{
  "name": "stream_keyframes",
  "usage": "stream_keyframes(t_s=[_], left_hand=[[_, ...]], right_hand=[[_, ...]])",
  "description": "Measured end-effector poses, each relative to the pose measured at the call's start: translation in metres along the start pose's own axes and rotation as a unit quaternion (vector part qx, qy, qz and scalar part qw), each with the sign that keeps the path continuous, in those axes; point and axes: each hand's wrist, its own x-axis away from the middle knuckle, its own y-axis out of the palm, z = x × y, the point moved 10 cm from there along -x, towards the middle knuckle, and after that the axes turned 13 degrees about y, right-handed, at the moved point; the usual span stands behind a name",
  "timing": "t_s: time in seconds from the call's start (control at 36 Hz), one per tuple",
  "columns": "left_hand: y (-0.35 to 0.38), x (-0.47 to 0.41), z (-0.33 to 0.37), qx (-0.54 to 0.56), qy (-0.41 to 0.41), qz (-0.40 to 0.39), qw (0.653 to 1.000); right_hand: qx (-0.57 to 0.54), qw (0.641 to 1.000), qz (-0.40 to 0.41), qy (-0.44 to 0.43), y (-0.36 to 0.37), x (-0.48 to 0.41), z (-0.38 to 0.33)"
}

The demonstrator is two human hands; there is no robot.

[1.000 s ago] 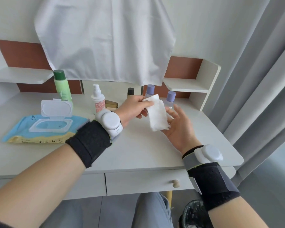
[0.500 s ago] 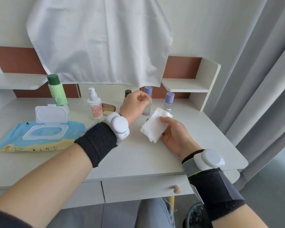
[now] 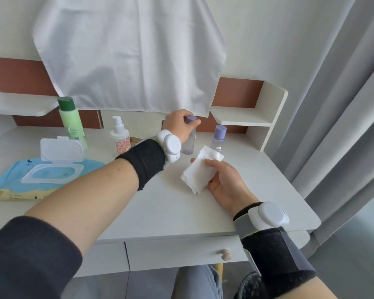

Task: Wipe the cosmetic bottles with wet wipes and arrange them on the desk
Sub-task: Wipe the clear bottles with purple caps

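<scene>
Left hand (image 3: 178, 126) grips bottle (image 3: 190, 138); right hand (image 3: 225, 182) holds wipe (image 3: 200, 174).

Desk (image 3: 160, 212) white, back panel (image 3: 235, 91) rust-brown. Far-left bottle (image 3: 71, 124) pale green, dark green cap. Pump bottle (image 3: 120, 137) white, red-speckled label. Gripped bottle (image 3: 189, 143) clear, lilac cap; neighbour bottle (image 3: 219, 137) same. Your wipe (image 3: 200, 175) white. Wipe pack (image 3: 7, 184) blue, yellow near edge, white lid. Your wrist straps (image 3: 145, 160) black, pucks (image 3: 171, 145) white.
</scene>
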Motion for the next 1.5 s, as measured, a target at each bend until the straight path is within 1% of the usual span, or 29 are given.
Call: stream_keyframes(t_s=[0.11, 0.14, 0.25, 0.28, 0.33, 0.47, 0.53, 0.64, 0.75, 0.81, 0.94, 1.06, 1.11, 1.17, 1.31, 1.33, 1.39, 1.5], left_hand=[[-0.015, 0.003, 0.005, 0.086, 0.009, 0.017, 0.996], [-0.02, 0.006, 0.008, 0.111, 0.008, 0.011, 0.994], [-0.023, 0.024, 0.004, 0.197, -0.009, -0.075, 0.978], [-0.025, 0.03, 0.003, 0.21, -0.01, -0.086, 0.974], [-0.032, 0.04, -0.003, 0.221, -0.019, -0.089, 0.971], [-0.038, 0.06, -0.015, 0.262, -0.052, -0.108, 0.958], [-0.035, 0.065, -0.017, 0.308, -0.063, -0.118, 0.942], [-0.02, 0.076, -0.018, 0.411, -0.106, -0.149, 0.893], [-0.015, 0.081, -0.015, 0.466, -0.115, -0.146, 0.865], [-0.013, 0.083, -0.015, 0.478, -0.116, -0.145, 0.858], [-0.01, 0.085, -0.024, 0.501, -0.13, -0.131, 0.845], [-0.005, 0.088, -0.035, 0.474, -0.145, -0.128, 0.859], [-0.005, 0.089, -0.034, 0.461, -0.139, -0.132, 0.866], [-0.005, 0.089, -0.033, 0.451, -0.137, -0.135, 0.871], [-0.006, 0.089, -0.037, 0.442, -0.148, -0.132, 0.875], [-0.005, 0.089, -0.037, 0.443, -0.151, -0.133, 0.873], [-0.005, 0.09, -0.038, 0.446, -0.155, -0.133, 0.871], [-0.005, 0.09, -0.039, 0.44, -0.156, -0.14, 0.873]], right_hand=[[0.007, 1.0, 0.003, -0.005, -0.001, 0.002, -0.002], [0.007, 1.0, 0.004, -0.006, -0.001, 0.002, -0.003], [-0.017, 1.0, 0.013, -0.01, -0.003, 0.003, -0.004], [-0.017, 1.0, 0.012, -0.015, -0.002, 0.004, -0.006], [-0.016, 1.0, 0.014, -0.023, 0.0, 0.007, -0.008], [0.005, 0.998, 0.055, -0.03, -0.005, 0.01, -0.01], [0.036, 0.997, 0.059, -0.024, -0.002, 0.009, -0.007], [0.087, 0.993, 0.076, -0.032, 0.002, 0.009, -0.006], [0.144, 0.979, 0.126, -0.063, 0.005, 0.003, -0.013], [0.177, 0.969, 0.145, -0.095, 0.012, 0.002, -0.023], [0.223, 0.945, 0.143, -0.19, 0.048, 0.004, -0.049], [0.245, 0.93, 0.159, -0.225, 0.061, 0.004, -0.053], [0.248, 0.929, 0.146, -0.231, 0.065, 0.004, -0.049], [0.271, 0.92, 0.142, -0.246, 0.068, 0.005, -0.046], [0.29, 0.903, 0.159, -0.273, 0.066, 0.005, -0.046], [0.281, 0.906, 0.165, -0.27, 0.062, 0.004, -0.046], [0.237, 0.923, 0.168, -0.253, 0.052, 0.002, -0.046], [0.167, 0.952, 0.166, -0.198, 0.034, -0.005, -0.044]])
